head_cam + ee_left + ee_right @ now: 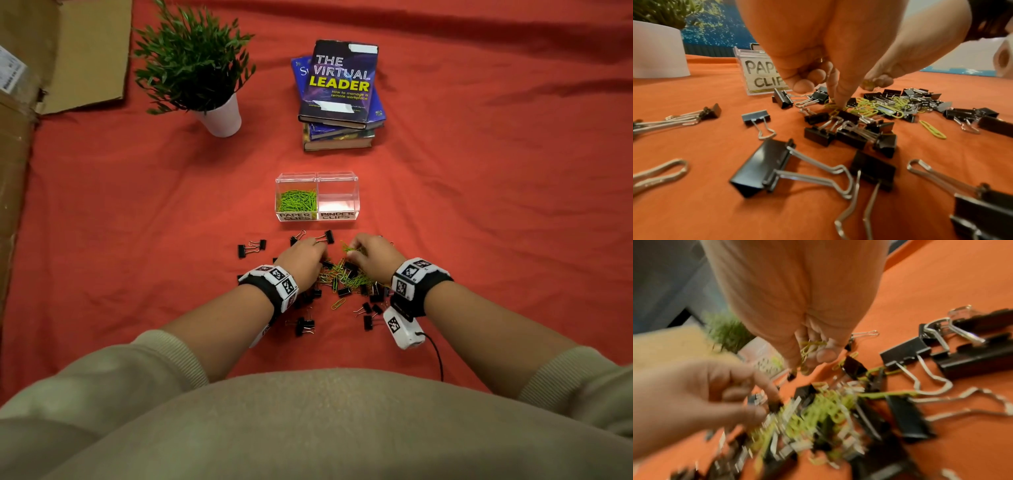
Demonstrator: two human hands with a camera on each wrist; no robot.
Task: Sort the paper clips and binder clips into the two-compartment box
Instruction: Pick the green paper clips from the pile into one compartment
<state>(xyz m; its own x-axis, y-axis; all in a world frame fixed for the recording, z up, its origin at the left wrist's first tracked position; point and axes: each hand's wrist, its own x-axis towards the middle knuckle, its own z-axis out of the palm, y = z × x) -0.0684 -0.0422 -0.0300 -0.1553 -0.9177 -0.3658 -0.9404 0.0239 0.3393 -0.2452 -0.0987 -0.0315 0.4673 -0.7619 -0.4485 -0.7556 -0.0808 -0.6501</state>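
A clear two-compartment box [317, 177] stands on the red cloth. Its left part, labelled PAPER CLIPS, holds green paper clips [296, 201]; the right part, labelled BINDER CLIPS [337, 216], holds nothing. In front of it lies a mixed pile [342, 279] of green paper clips and black binder clips [764, 168]. My left hand [308, 253] is curled, one fingertip [839, 101] down among the green clips, pinching there. My right hand [363, 251] grips a small bunch of green paper clips [810, 345] just above the pile.
Loose binder clips [251, 247] lie scattered left, right and near my wrists. A potted plant [205, 68] and a stack of books [339, 89] stand behind the box. Cardboard [68, 51] lies at the far left. A white device [402, 329] with a cable hangs under my right wrist.
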